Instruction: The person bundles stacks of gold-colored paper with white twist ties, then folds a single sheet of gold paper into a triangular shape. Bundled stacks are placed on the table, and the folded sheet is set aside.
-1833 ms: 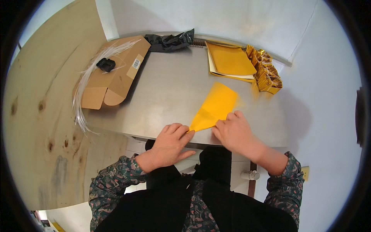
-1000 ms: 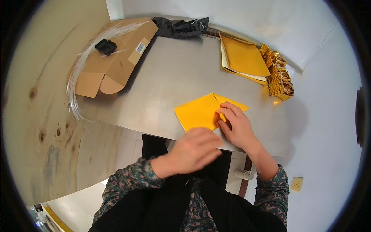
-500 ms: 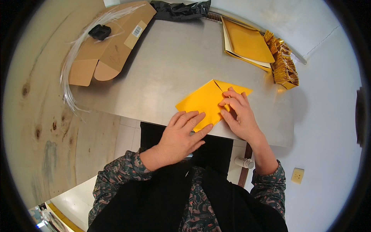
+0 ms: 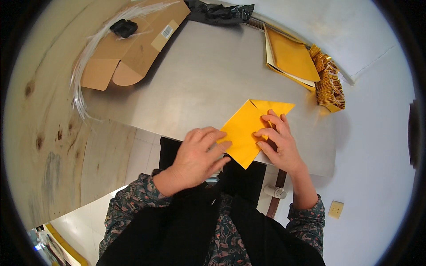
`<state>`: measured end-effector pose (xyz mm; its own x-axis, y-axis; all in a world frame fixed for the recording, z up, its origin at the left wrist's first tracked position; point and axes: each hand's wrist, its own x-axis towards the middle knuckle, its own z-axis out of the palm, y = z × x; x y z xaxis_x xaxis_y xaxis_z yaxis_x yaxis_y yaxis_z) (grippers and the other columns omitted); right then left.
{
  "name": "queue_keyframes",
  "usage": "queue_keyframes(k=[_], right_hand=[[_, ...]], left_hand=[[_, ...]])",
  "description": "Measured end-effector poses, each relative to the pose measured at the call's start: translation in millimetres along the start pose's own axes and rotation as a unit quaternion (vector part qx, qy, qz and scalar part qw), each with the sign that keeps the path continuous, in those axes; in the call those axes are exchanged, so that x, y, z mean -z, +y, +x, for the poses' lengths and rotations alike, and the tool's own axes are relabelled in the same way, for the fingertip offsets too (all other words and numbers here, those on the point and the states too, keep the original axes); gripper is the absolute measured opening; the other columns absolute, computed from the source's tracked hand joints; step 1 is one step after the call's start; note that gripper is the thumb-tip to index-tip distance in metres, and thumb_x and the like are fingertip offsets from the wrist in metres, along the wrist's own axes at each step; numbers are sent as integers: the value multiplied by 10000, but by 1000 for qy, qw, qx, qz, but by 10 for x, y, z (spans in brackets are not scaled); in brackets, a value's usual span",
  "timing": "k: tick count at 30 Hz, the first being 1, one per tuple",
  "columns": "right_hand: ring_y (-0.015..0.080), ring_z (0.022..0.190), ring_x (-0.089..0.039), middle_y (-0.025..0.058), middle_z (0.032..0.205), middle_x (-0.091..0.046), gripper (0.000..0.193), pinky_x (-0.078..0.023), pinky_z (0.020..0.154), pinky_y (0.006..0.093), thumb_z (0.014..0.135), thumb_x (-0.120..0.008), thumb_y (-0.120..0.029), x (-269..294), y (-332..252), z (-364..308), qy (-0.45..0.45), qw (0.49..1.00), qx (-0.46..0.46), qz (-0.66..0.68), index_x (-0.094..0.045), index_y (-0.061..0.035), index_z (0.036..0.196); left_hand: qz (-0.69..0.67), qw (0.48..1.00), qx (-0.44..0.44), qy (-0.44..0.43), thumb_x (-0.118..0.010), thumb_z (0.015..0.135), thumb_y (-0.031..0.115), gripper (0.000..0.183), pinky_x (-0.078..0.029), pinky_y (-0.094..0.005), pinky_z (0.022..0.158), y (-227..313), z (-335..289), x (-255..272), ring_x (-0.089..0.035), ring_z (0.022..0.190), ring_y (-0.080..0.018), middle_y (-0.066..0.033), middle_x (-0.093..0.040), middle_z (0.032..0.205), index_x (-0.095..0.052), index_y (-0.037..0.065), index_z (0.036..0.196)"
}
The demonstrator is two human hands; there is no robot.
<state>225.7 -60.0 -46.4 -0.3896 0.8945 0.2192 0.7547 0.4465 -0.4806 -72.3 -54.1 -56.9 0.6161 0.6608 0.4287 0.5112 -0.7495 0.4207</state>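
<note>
A folded sheet of bright yellow paper lies at the near edge of the grey metal table. Its lower corner juts past that edge, and a fold line runs down from its top corner. My left hand is at the sheet's left corner, fingers stretched out and thumb apart. On the right part of the sheet rest the fingertips of my right hand, bent but spread. No firm grip by either hand shows.
Beyond sit a stack of gold sheets and a bundle of pleated gold foil pieces. At left are a cardboard box, clear plastic strands and a black plastic piece. Black plastic lies at the back; a white bottle stands below.
The yellow sheet has turned, its lower corner now farther over the table edge. My left hand has slid off the lower part toward the left corner. The whole view has shifted slightly.
</note>
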Motion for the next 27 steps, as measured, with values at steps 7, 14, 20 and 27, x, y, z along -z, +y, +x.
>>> queue_keyframes(k=[7,14,20,27], right_hand=[[458,1513,-343,180,1507,-480,605,-98,1253,661,706,-900,-421,128,-144,35,-66,998,11,-7,-670,-171,1207],[449,1520,-338,164,1516,-480,540,-75,1254,657,755,-874,-436,28,-163,31,-30,999,-10,-15,-668,-178,1183],[425,1483,-406,133,1427,-574,223,-121,1233,634,892,-788,-302,-83,-156,49,31,998,-49,17,-722,-145,1037],[391,1413,-478,86,1327,-645,133,-170,1199,620,918,-775,-220,-238,-211,114,100,990,-93,41,-726,-95,917]], left_hand=[[5,1000,0,3,-793,851,152,436,-475,-425,1053,-150,-92,116,-563,1272,-299,-95,-631,1355,-683,58,1263],[-5,1000,5,7,-829,795,118,516,-485,-440,1039,-125,-109,118,-564,1258,-314,-87,-633,1369,-686,74,1290],[-8,1000,-3,11,-815,803,109,491,-483,-427,1019,-163,-100,106,-575,1211,-306,-81,-652,1316,-694,68,1277],[-16,999,13,30,-809,813,110,492,-478,-416,1017,-146,-101,65,-583,1194,-299,-79,-666,1288,-693,71,1289]])
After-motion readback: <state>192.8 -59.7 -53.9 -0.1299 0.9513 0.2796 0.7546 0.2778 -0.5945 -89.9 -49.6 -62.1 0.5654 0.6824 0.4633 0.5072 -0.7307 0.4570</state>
